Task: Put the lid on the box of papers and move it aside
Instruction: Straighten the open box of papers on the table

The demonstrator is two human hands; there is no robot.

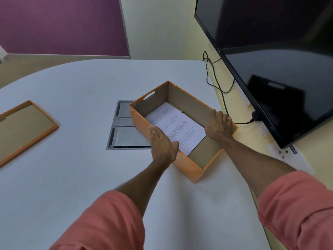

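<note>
Near the right edge of the table [75, 91], the left hand [163, 143] is pressed flat, fingers straight, against the left wall of the orange box [189, 166]; the right hand [219, 126] is curled over the opposite rim. A printed sheet [177, 123] is laid inside.

Loose salmon-pink fabric covers both upper arms: the left sleeve [108, 222] and right sleeve [297, 204] bunch in soft folds near the elbows, leaving the forearms, left hand [163, 145] and right hand [219, 125] bare.
</note>
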